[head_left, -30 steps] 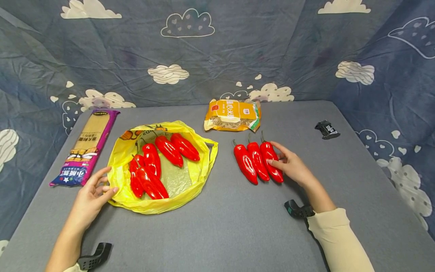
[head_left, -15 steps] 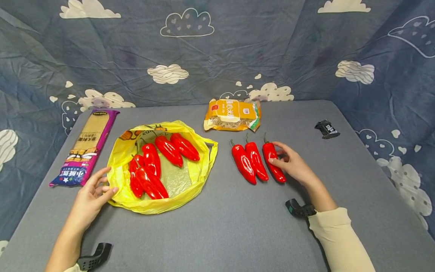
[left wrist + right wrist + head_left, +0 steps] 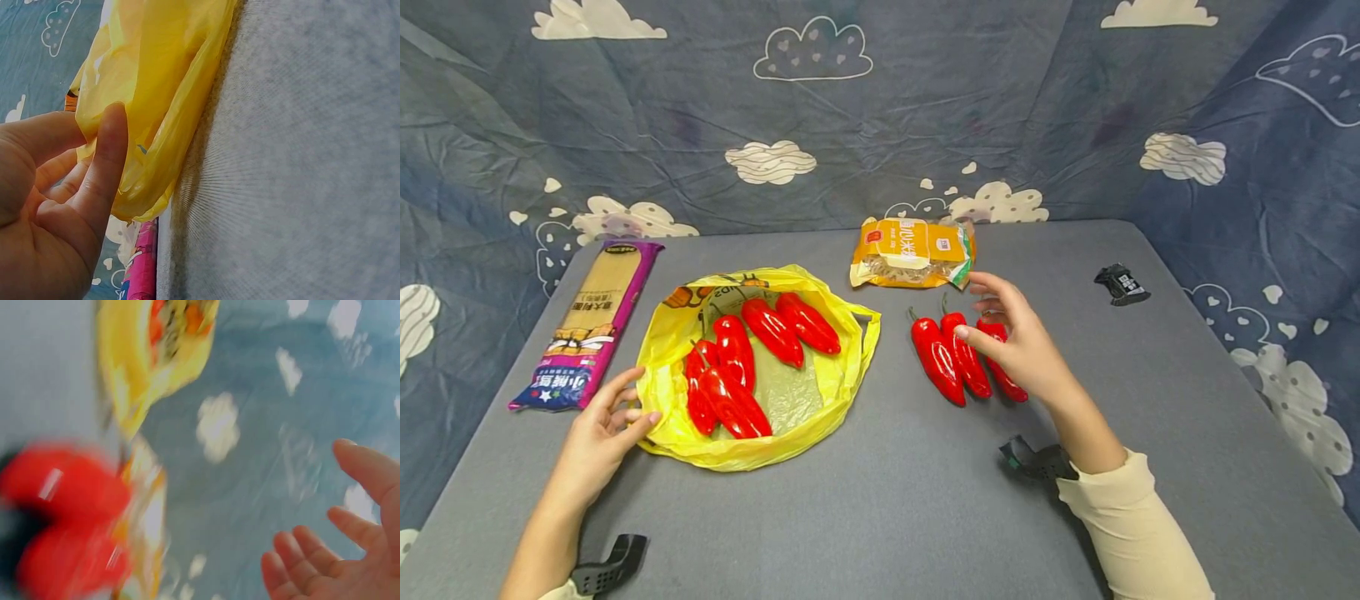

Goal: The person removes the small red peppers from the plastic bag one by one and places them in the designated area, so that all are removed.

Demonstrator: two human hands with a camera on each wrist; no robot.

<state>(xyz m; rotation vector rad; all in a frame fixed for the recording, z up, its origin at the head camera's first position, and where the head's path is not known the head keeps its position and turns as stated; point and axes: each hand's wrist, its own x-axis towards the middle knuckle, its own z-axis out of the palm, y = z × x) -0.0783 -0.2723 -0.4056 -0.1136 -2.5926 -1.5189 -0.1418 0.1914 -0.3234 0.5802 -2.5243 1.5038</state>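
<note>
A yellow plastic bag [image 3: 842,417] lies spread with its mouth toward me, and several red chili peppers [image 3: 771,333] are inside it. My left hand [image 3: 598,433] holds the bag's left edge between thumb and fingers; the left wrist view shows the thumb [image 3: 112,137] against the yellow film. Right of the bag, three more red chili peppers [image 3: 937,362] lie side by side on the table. Above the rightmost pepper [image 3: 1006,377], partly covering it, hovers my right hand [image 3: 1022,337], fingers spread and holding nothing. The right wrist view shows its palm [image 3: 356,562] with blurred peppers [image 3: 62,481] apart from it.
A purple pasta packet [image 3: 587,333] lies left of the bag. An orange food packet [image 3: 913,254] rests at the back of the grey table [image 3: 880,517]. Toward the right edge is a small black packet [image 3: 1122,285]. A cloud-patterned cloth [image 3: 925,108] hangs behind.
My right hand first shifted the rightmost pepper slightly right, away from the other two, then let go and rose leftward above the peppers. The left hand and bag stayed still.
</note>
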